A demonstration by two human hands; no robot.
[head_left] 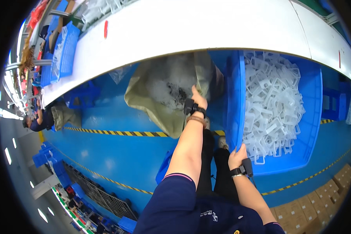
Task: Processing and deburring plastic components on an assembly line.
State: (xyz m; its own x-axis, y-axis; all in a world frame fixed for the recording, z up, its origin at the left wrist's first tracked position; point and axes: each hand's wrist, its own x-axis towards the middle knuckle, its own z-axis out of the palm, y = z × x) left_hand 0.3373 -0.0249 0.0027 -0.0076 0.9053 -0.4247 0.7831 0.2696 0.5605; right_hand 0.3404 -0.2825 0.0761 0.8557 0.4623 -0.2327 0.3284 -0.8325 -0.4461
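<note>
My left hand [199, 100] is at the rim of a large olive-beige woven sack [138, 93], its fingers closed on the edge of the cloth. The sack gapes wide; inside lies a whitish, hazy mass [160, 84] with dark bits, whose kind I cannot make out. With my right hand [237, 157] I grip the near left corner of a big blue plastic crate [234, 113]. A heap of clear, frame-shaped plastic parts [271, 105] lies in that crate. Each wrist wears a dark band with a small black device.
A long white worktable [175, 29] overhangs the sack and crate. Blue baskets [68, 48] stand at its left end. Yellow-black tape [144, 133] crosses the blue floor. Stacked cartons [304, 208] are at the lower right. Another person [41, 119] is at the far left.
</note>
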